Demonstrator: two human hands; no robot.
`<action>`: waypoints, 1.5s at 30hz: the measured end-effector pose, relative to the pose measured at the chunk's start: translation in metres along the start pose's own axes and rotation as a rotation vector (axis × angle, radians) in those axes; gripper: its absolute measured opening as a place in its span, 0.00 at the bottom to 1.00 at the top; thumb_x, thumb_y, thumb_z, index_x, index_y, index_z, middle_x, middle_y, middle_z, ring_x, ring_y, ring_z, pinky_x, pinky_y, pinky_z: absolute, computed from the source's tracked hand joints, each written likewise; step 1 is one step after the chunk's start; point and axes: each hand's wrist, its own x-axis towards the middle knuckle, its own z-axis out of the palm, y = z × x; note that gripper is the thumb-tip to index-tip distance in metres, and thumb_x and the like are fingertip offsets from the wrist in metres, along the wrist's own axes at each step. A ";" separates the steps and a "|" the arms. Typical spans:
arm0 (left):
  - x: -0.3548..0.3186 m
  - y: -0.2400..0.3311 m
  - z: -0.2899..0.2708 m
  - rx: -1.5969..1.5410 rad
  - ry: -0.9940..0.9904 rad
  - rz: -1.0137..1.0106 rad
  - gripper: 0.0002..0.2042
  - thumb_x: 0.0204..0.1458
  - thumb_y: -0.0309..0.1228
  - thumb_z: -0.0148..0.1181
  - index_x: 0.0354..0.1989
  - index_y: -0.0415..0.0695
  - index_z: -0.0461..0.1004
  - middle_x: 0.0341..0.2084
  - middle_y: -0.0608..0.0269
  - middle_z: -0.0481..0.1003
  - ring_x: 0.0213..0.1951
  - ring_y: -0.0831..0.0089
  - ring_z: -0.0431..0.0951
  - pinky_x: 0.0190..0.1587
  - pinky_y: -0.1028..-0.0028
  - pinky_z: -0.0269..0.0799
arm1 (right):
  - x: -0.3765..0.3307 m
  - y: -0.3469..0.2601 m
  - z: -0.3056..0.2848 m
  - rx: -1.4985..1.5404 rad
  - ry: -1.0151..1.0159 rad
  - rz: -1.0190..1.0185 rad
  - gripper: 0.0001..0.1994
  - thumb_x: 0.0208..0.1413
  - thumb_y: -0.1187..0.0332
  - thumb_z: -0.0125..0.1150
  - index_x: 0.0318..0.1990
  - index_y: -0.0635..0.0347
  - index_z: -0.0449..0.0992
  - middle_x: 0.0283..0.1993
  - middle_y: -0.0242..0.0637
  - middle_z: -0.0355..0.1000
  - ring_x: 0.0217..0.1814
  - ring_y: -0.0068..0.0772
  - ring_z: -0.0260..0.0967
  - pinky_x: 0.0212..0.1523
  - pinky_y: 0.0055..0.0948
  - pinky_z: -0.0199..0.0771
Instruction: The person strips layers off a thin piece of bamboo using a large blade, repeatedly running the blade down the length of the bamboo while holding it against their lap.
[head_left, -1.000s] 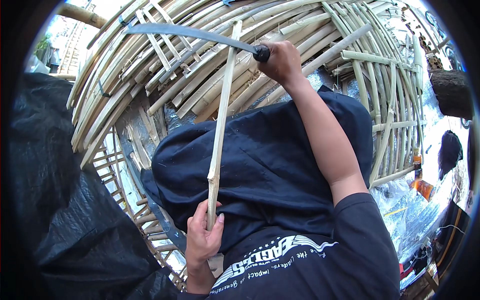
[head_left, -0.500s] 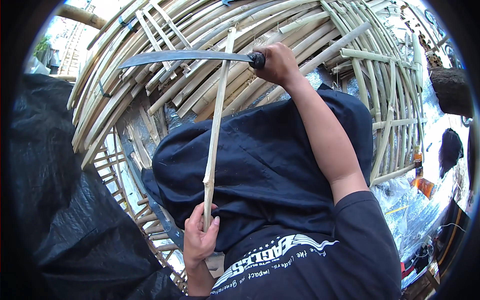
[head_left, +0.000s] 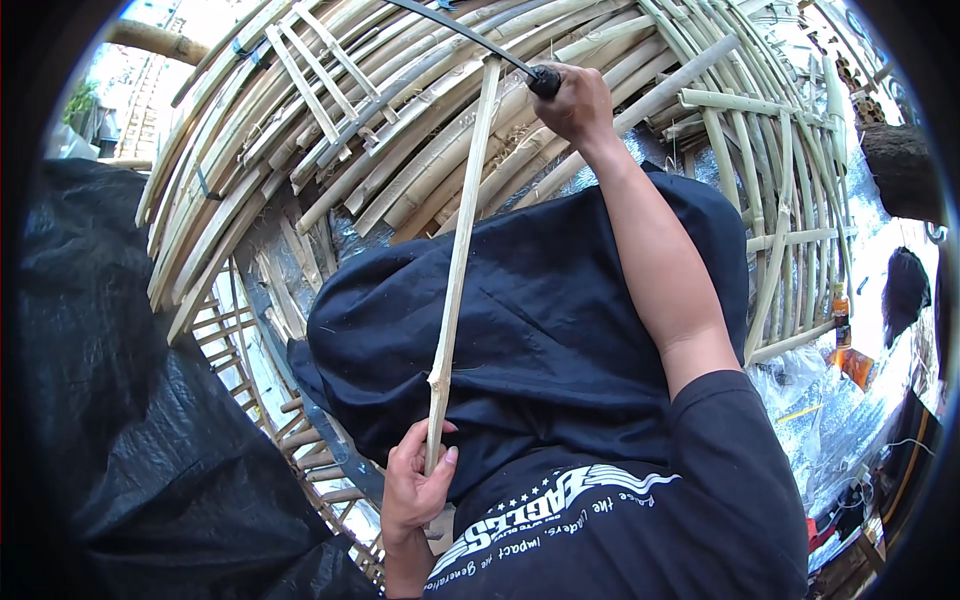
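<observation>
A long pale bamboo strip point(head_left: 463, 250) slants up and away over the dark cloth point(head_left: 540, 310) across my lap. Its near end is in my left hand point(head_left: 418, 478), fingers and thumb closed round it just below a knobbly node. My right hand point(head_left: 577, 103) grips the black handle of a machete point(head_left: 463, 27), arm stretched forward. The blade runs up to the left, past the far end of the strip, and its tip is cut off by the upper edge of the picture. Whether blade and strip touch, I cannot tell.
A big pile of split bamboo strips point(head_left: 420, 150) curves in front of me. Woven bamboo slats point(head_left: 775, 200) stand at the right, with a small bottle point(head_left: 841, 310) near them. Black sheeting point(head_left: 150, 380) hangs at the left beside a bamboo lattice point(head_left: 300, 440).
The machete has moved forward and swung, its blade turning from nearly level to pointing up-left. The bamboo strip and my left hand have shifted slightly to the right.
</observation>
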 end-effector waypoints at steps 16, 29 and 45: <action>0.008 0.016 0.009 0.209 0.146 0.065 0.12 0.59 0.18 0.57 0.51 0.35 0.71 0.15 0.76 0.64 0.17 0.92 0.60 0.20 0.81 0.50 | -0.016 -0.046 -0.006 0.064 -0.053 -0.129 0.05 0.45 0.67 0.62 0.30 0.53 0.81 0.25 0.48 0.74 0.30 0.58 0.74 0.31 0.47 0.75; 0.011 0.025 0.036 0.203 -0.055 0.171 0.12 0.57 0.19 0.61 0.50 0.36 0.75 0.16 0.69 0.68 0.18 0.86 0.65 0.22 0.80 0.59 | -0.015 -0.036 0.008 0.220 -0.103 0.037 0.08 0.47 0.64 0.62 0.28 0.58 0.80 0.26 0.50 0.77 0.33 0.56 0.78 0.38 0.47 0.79; 0.040 -0.009 0.012 -0.280 0.219 0.063 0.12 0.71 0.32 0.51 0.56 0.39 0.65 0.15 0.80 0.61 0.14 0.93 0.57 0.17 0.85 0.48 | -0.022 -0.052 0.005 0.370 -0.214 0.122 0.19 0.56 0.59 0.70 0.24 0.67 0.77 0.17 0.42 0.70 0.19 0.29 0.65 0.27 0.36 0.69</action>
